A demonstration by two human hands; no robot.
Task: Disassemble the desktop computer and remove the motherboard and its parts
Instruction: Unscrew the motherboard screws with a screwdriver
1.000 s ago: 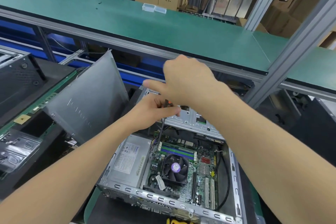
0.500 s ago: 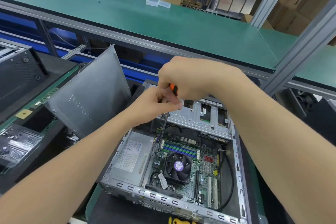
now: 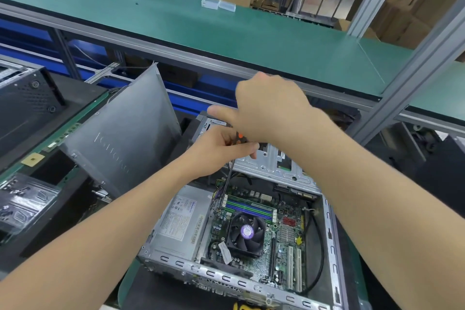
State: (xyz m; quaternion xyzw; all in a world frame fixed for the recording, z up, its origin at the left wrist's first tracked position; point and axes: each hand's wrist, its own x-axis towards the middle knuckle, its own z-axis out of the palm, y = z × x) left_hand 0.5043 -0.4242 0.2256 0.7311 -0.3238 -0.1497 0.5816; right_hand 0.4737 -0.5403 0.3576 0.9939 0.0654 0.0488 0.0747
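Head view. The desktop case point(image 3: 226, 277) lies open on its side with the motherboard point(image 3: 284, 234) still seated in its floor, below and nearer me than both hands. My left hand point(image 3: 221, 148) has its fingers curled round the lower part of the screwdriver point(image 3: 227, 184) handle. My right hand point(image 3: 271, 113) closes over the handle's top with the thumb stuck out to the left; its fingertips are hidden. The tool's long axis runs steeply down from the hands, leaning slightly left, and the shaft ends at the board's far left corner just beside the RAM slots point(image 3: 249, 207). I cannot see the tip or any screw head. Judgement: a corner mounting screw is being worked, with the right hand turning and the left steadying. Crowding that corner are the power supply point(image 3: 181, 219) on the left, a loose wire bundle at the shaft, and the drive cage point(image 3: 274, 166) just behind. The CPU fan point(image 3: 247, 231) sits mid-board. The side panel point(image 3: 125, 138) leans well off to the left.
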